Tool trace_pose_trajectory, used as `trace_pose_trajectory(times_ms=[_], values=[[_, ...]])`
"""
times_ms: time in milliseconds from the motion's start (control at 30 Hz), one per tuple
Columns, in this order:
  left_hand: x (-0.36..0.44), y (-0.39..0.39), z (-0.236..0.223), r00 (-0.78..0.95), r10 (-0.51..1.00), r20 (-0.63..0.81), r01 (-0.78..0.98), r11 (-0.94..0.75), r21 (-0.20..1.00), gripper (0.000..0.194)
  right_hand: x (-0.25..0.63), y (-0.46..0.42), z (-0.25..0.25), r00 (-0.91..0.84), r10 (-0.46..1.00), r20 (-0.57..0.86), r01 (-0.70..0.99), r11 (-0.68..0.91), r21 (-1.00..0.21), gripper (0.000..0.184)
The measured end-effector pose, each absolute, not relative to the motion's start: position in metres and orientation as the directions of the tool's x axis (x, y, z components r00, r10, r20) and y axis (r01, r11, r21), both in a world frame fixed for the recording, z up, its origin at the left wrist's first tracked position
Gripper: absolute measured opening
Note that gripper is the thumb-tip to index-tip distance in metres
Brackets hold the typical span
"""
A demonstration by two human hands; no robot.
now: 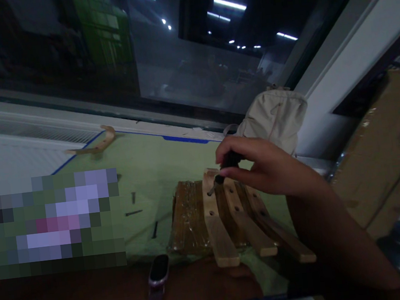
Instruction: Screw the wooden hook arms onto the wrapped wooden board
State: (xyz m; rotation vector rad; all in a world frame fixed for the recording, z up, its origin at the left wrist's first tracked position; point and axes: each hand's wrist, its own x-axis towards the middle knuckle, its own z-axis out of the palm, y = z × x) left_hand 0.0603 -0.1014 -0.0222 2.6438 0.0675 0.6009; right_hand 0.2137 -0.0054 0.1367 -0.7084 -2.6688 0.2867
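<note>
My right hand (pixel 267 169) is closed around a black-handled screwdriver (pixel 224 169). Its tip rests on the upper end of the leftmost of three pale wooden slats (pixel 218 229). The slats fan out over a brown block wrapped in clear film (pixel 188 218) on a green mat (pixel 151 165). My left forearm lies across the bottom of the view, with a dark wristband (pixel 158 275) on it. My left hand (pixel 237 283) sits just below the slats' near ends; its fingers are lost in the dark.
Loose dark screws (pixel 134 213) lie on the mat left of the block. A curved wooden piece (pixel 101 143) rests at the mat's far edge. A beige bag (pixel 275 117) stands behind my right hand, a cardboard box (pixel 385 158) to the right, and a dark window behind.
</note>
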Motion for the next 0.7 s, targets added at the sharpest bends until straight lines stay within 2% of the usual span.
trace_pose_trajectory(times_ms=[100,167,267,367,433,467,533,633,700], values=[[0.057,-0.1,-0.016,0.935,0.055,0.35,-0.048,-0.959,0.28,0.021,0.209,0.001,0.127,-0.698,0.596,0.397,0.611,0.785,-0.104,0.024],[0.055,-0.1,-0.012,0.942,0.049,0.332,-0.035,-0.97,0.242,0.022,0.21,0.001,0.128,-0.707,0.6,0.375,0.622,0.779,-0.074,0.03],[0.054,-0.101,-0.01,0.941,0.061,0.332,-0.011,-0.977,0.211,0.02,0.214,-0.005,0.135,-0.819,0.489,0.299,0.453,0.872,-0.184,0.012],[0.055,-0.101,-0.009,0.937,0.049,0.346,-0.027,-0.977,0.211,0.019,0.214,-0.012,0.139,-0.877,0.416,0.241,0.318,0.878,-0.359,0.016],[0.055,-0.1,-0.009,0.935,0.04,0.352,-0.038,-0.977,0.212,0.018,0.21,-0.014,0.135,-0.86,0.442,0.256,0.322,0.857,-0.401,0.013],[0.055,-0.1,-0.008,0.934,0.041,0.355,-0.036,-0.978,0.206,0.016,0.207,-0.015,0.132,-0.836,0.468,0.287,0.348,0.856,-0.383,0.01],[0.055,-0.1,-0.007,0.931,0.043,0.362,-0.03,-0.98,0.195,0.013,0.202,-0.015,0.127,-0.771,0.533,0.349,0.463,0.845,-0.268,0.011],[0.054,-0.099,-0.008,0.927,0.041,0.372,-0.039,-0.978,0.205,0.014,0.199,-0.013,0.123,-0.665,0.649,0.369,0.679,0.731,-0.062,0.027],[0.054,-0.1,-0.009,0.924,0.041,0.38,-0.042,-0.978,0.206,0.015,0.202,-0.012,0.126,-0.656,0.668,0.352,0.707,0.707,-0.026,0.031]])
